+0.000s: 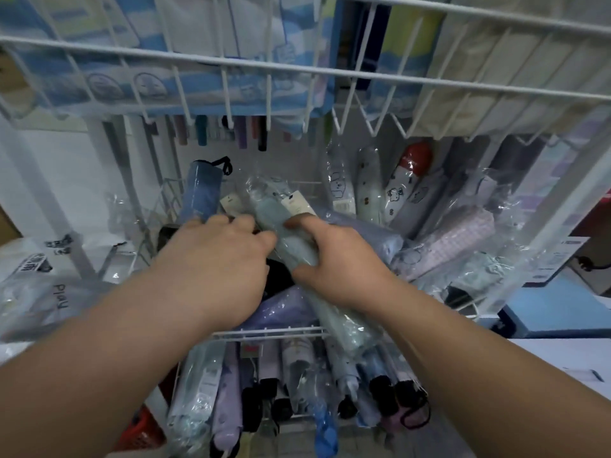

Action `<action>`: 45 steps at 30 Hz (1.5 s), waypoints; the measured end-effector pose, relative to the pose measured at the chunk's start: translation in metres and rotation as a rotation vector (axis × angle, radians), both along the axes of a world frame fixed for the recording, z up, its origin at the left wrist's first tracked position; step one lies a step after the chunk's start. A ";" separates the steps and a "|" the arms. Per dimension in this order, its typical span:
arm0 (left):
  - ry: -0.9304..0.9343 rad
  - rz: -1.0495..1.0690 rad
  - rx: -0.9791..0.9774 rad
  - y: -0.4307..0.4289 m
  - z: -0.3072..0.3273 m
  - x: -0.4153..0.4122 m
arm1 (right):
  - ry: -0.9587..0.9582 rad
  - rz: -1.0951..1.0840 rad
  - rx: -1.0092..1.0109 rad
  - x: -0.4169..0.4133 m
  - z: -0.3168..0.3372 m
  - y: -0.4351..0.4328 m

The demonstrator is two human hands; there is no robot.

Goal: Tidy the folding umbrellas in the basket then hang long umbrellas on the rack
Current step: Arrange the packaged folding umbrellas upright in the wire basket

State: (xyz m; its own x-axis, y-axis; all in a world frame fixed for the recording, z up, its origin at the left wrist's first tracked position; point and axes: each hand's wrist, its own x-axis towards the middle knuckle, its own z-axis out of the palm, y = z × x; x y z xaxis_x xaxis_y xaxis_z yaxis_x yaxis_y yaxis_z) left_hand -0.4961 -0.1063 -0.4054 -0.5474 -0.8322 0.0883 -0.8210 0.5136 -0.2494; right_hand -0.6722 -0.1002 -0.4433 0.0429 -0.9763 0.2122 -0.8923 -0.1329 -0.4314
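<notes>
6 o'clock, nearest: lower-tier umbrellas point(297, 375) lined up, look sorted. Above: basket point(274, 331) mid-tidy, by my reckoning. Right hand point(340, 259) clamped round pale green folding umbrella point(284, 226), which slants 11 to 5 between hands. Left hand point(218, 259) at its 9 o'clock, fingertips touching; grip unclear. 2 o'clock: checked umbrella point(456, 239) askew. Long-umbrella hanging apparently still ahead.

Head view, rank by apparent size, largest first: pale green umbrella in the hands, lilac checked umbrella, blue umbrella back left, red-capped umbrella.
1. pale green umbrella, though it is nearest the camera, which inflates it.
2. lilac checked umbrella.
3. blue umbrella and red-capped umbrella: these look alike and both are partly hidden, so not ranked.
</notes>
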 end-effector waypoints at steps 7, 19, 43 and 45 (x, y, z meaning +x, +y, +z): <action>0.156 0.015 -0.129 -0.019 -0.026 -0.044 | 0.130 -0.082 -0.120 -0.052 0.049 0.015; 0.780 0.171 0.204 -0.038 -0.066 -0.095 | 0.461 -0.159 -0.081 -0.090 0.084 -0.065; 1.237 0.248 0.292 -0.066 -0.083 -0.122 | 0.476 -0.199 0.070 -0.089 0.024 -0.012; 1.302 0.240 0.288 -0.067 -0.080 -0.123 | 0.496 -0.204 0.052 -0.090 0.022 -0.010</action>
State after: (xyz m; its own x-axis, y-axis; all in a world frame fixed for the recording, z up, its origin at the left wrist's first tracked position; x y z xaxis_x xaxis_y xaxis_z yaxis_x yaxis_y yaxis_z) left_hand -0.6193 -0.1732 -0.4849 -0.0413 -0.9713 0.2344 -0.4529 0.2273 0.8621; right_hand -0.7626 -0.1100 -0.4210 -0.0656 -0.9840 0.1656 -0.9961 0.0744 0.0470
